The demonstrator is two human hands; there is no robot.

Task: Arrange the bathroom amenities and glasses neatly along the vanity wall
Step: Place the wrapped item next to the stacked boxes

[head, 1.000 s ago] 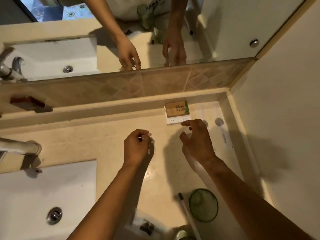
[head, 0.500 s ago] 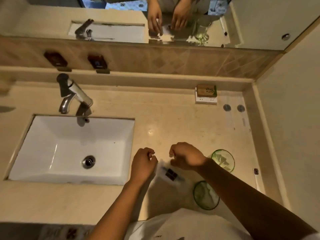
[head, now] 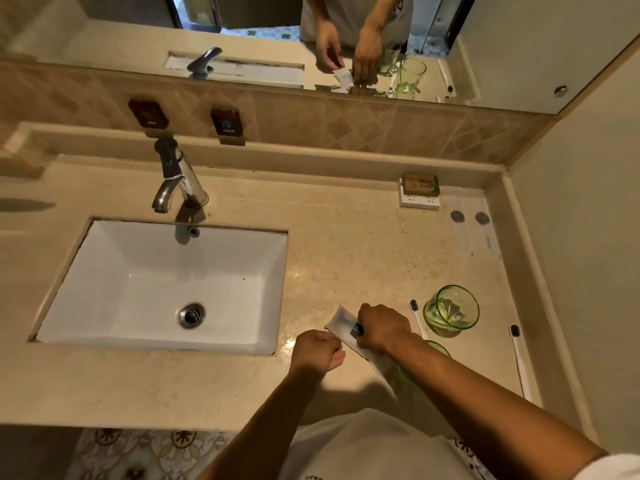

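Both hands work over the desk's front edge, right of the sink (head: 162,285). The right hand (head: 382,329) is closed on a clear packet (head: 341,322) with a dark item inside; the left hand (head: 317,351) is fisted at the packet's near corner, though whether it actually grips it cannot be told. Half a second ago the hands were in the same place, with the packet hanging lower between them; it now sits higher, under the right hand.

One green glass (head: 452,311) stands near the desk's right edge; a second glass (head: 438,348) is mostly hidden by the right forearm. Two toothbrushes now show: one (head: 415,315) just left of the glass, the other (head: 517,358) along the right edge. The boxes (head: 419,195) remain against the back ledge near the right rear corner, with flat sachets (head: 474,225) beside them.
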